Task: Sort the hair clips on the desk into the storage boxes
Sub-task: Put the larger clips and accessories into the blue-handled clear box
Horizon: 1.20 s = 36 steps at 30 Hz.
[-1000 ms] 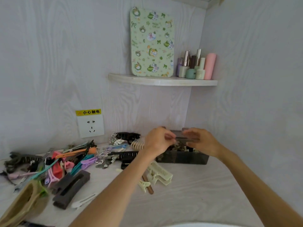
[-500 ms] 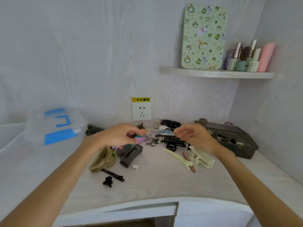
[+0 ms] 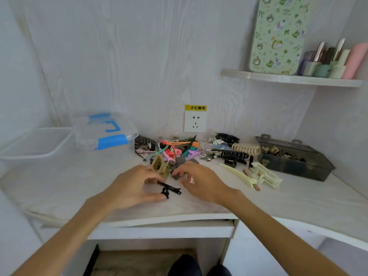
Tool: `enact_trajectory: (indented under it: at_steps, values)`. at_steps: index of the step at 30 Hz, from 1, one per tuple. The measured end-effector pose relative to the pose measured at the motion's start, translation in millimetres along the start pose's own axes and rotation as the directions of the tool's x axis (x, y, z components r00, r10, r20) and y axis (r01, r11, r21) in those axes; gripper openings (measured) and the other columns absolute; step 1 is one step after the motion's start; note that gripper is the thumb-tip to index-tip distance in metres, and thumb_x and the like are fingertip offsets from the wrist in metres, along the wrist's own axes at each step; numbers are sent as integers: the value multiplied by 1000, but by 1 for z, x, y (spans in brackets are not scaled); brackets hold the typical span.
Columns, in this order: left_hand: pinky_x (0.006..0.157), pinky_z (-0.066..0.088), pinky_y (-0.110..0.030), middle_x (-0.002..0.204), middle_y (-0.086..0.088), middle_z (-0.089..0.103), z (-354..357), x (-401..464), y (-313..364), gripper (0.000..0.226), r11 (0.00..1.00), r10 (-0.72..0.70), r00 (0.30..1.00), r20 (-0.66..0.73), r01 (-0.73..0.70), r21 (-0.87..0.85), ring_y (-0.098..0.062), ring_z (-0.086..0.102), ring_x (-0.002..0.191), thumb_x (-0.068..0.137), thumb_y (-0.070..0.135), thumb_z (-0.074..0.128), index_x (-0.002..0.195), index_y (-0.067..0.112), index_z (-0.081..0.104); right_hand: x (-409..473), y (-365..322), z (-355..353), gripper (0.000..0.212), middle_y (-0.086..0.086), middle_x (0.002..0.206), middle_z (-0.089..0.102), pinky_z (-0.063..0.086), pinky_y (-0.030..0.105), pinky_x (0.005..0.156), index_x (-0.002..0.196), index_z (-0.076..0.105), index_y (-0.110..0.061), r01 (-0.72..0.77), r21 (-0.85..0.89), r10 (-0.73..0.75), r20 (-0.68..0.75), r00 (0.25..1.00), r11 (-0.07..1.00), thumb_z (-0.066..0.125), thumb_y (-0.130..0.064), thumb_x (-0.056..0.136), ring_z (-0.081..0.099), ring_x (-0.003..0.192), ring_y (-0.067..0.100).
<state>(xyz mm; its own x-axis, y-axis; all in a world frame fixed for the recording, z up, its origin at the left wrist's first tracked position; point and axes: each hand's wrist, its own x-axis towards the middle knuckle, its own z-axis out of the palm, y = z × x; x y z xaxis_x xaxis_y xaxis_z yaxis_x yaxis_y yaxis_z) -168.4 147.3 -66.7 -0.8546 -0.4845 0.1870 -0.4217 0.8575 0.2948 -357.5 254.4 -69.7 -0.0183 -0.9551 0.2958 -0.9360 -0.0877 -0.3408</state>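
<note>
The bench (image 3: 298, 208) carries a dark box (image 3: 294, 162) at 3 o'clock, a clear box (image 3: 105, 130) at 10 o'clock, and a clip pile (image 3: 179, 150) at 12 o'clock between them. The left hand (image 3: 137, 188), fingers loosely curled, touches a small black clip (image 3: 169, 191) without plainly gripping it. The right hand (image 3: 201, 182) hovers just beside, fingers relaxed, holding nothing.

Our count on the desk

We see two hands (image 3: 131, 188) (image 3: 201, 181), two boxes (image 3: 294, 162) (image 3: 105, 129), one tray (image 3: 35, 143) at nine o'clock, one socket (image 3: 195, 121).
</note>
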Motion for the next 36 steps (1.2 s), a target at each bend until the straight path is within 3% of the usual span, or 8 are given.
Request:
enact_trajectory:
  at_steps: [3,7,12,17,22,29,32,36]
  values:
    - [70,34,-14,97,26,52,6,4,5,27,999,3,992,-124,1,32,1,48,96,78,52,65,102,40,66,9,-2,8,24,-1,107,61,50,35,76,108,63,-19,86,-210,-124,-175,977,974,52,-11,88,54,96,20]
    - [74,30,-11,98,25,48,5,10,-1,19,995,92,981,-173,-85,45,-2,42,98,79,48,66,95,39,66,25,9,9,36,0,133,53,35,36,101,126,55,-20,101,-287,-119,-47,992,953,41,-31,95,45,124,20]
    - [93,32,-19,118,17,53,3,31,-1,19,992,127,981,-149,-128,2,-4,40,121,87,43,57,92,26,64,37,20,4,29,-5,86,65,35,29,89,76,69,-22,-73,-368,8,-174,985,927,53,-43,89,54,93,17]
    - [73,34,-19,90,16,54,1,38,-2,12,995,75,978,-194,-60,84,-7,51,97,89,38,57,91,28,63,59,14,0,22,-4,101,67,32,33,92,101,60,-23,-47,-389,40,-25,999,920,60,-34,82,56,100,21]
    - [76,38,-23,106,14,62,-9,27,-9,15,982,-12,988,-157,41,183,-8,53,105,91,33,54,102,29,63,77,9,6,20,-2,100,66,49,33,74,99,64,-26,-73,-269,96,76,992,960,64,-33,81,61,95,20]
    - [71,36,-25,102,17,63,-29,31,-10,15,973,-215,975,-49,218,71,-6,55,92,92,37,53,102,33,62,69,21,3,16,-4,89,72,37,22,57,91,75,-20,-119,-142,131,83,988,983,67,-31,83,56,72,11]
    - [67,36,-24,100,16,65,-27,41,-2,14,968,-253,958,-138,251,-32,-4,55,87,91,36,54,100,32,64,59,28,-5,10,-4,81,71,41,27,59,85,76,-21,-115,0,115,-36,993,993,71,-28,80,55,67,11]
    - [72,46,-25,93,14,68,-17,72,22,13,947,-253,949,-188,203,-248,-3,62,84,89,32,60,98,26,67,39,40,-28,6,-2,78,72,55,30,63,80,76,-19,-139,509,340,-326,882,849,76,-22,75,67,66,16]
